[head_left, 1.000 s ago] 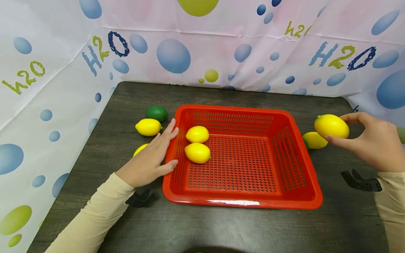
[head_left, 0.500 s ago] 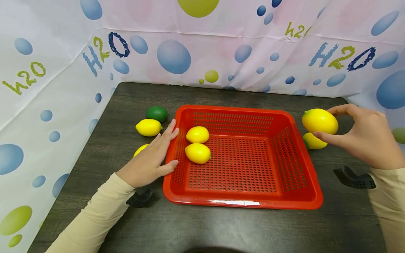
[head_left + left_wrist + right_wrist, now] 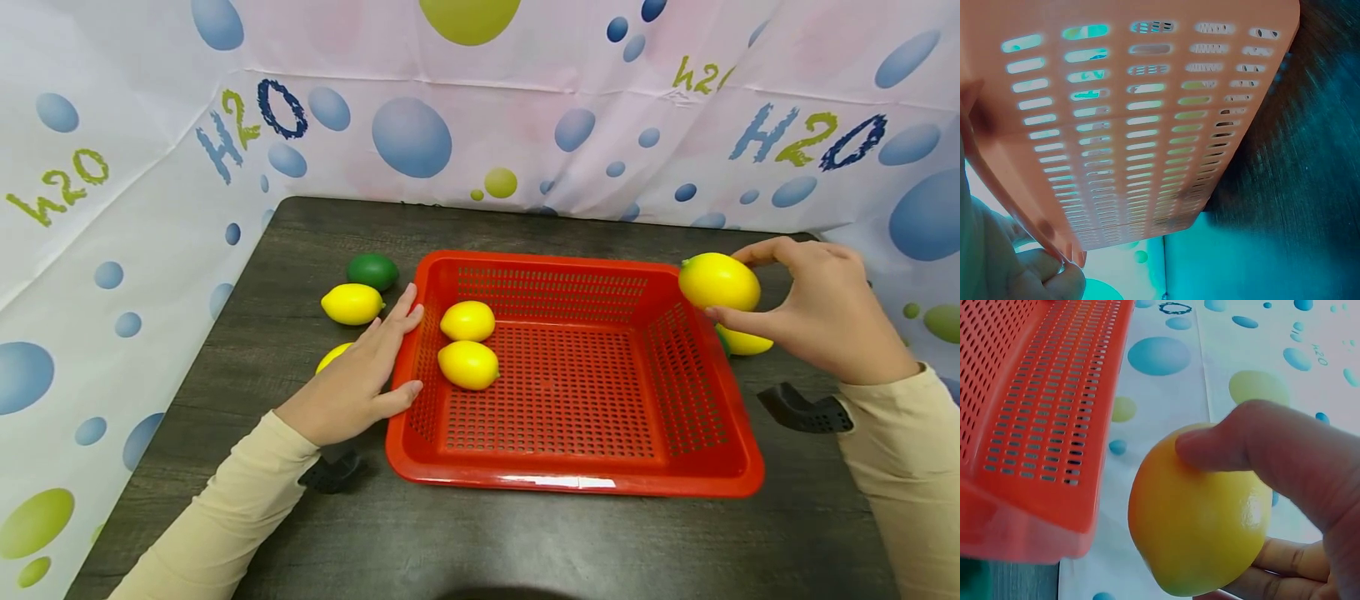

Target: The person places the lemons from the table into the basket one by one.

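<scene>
Now the right hand (image 3: 832, 308) pinches a lemon (image 3: 718, 282), fingers spread to its width, having brought it left to the far-right corner of the red basket (image 3: 570, 392), apparently mid-carry; the left hand (image 3: 348, 387), fingers extended, touches the left rim (image 3: 407, 354).

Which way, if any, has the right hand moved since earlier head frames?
Yes, leftward: the right hand has neared the red basket, its lemon now overlapping it in the head view.
</scene>
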Motion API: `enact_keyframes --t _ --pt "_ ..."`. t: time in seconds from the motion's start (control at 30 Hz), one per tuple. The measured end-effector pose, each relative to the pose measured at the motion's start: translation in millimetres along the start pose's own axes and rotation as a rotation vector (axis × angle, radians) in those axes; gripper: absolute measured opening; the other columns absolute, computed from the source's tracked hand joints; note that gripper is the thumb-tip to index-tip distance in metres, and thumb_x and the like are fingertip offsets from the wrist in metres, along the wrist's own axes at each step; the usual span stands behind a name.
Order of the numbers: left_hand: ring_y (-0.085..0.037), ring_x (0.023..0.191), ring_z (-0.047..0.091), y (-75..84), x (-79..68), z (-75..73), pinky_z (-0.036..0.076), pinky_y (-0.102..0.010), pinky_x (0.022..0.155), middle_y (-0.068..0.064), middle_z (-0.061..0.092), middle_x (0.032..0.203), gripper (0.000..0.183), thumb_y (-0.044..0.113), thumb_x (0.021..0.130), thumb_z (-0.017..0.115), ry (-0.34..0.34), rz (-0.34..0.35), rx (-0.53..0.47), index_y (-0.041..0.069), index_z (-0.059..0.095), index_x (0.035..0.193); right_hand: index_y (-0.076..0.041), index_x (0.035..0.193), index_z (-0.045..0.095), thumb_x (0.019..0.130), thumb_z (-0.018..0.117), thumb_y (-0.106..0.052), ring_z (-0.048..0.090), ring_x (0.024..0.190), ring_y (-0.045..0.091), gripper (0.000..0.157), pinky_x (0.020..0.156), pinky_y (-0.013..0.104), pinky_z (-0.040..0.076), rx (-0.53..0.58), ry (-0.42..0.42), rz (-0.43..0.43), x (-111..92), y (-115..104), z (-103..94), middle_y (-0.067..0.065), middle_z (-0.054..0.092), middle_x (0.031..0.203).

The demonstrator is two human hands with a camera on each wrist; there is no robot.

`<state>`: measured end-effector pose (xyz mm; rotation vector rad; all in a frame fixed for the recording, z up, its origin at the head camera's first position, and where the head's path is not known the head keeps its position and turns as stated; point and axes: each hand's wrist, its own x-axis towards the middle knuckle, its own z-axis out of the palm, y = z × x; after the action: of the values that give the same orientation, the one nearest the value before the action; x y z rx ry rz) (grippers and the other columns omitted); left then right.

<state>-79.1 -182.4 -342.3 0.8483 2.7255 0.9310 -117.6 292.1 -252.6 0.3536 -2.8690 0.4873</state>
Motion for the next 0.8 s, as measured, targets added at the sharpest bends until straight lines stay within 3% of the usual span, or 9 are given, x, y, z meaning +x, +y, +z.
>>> enact_keyframes --t 0.8 --pt "-0.022 0.158 0.006 -0.3 0.4 0.4 0.010 -0.057 0.125 0.001 -0.010 0.172 0.084 0.027 0.100 0.058 -0.003 -0.002 0.011 0.005 0.009 0.165 0.004 0.117 0.067 0.069 0.095 -0.019 0.055 0.103 0.040 0.060 0.109 0.069 0.020 0.081 -0.001 -0.174 25 -33 20.2 0.023 0.071 0.110"
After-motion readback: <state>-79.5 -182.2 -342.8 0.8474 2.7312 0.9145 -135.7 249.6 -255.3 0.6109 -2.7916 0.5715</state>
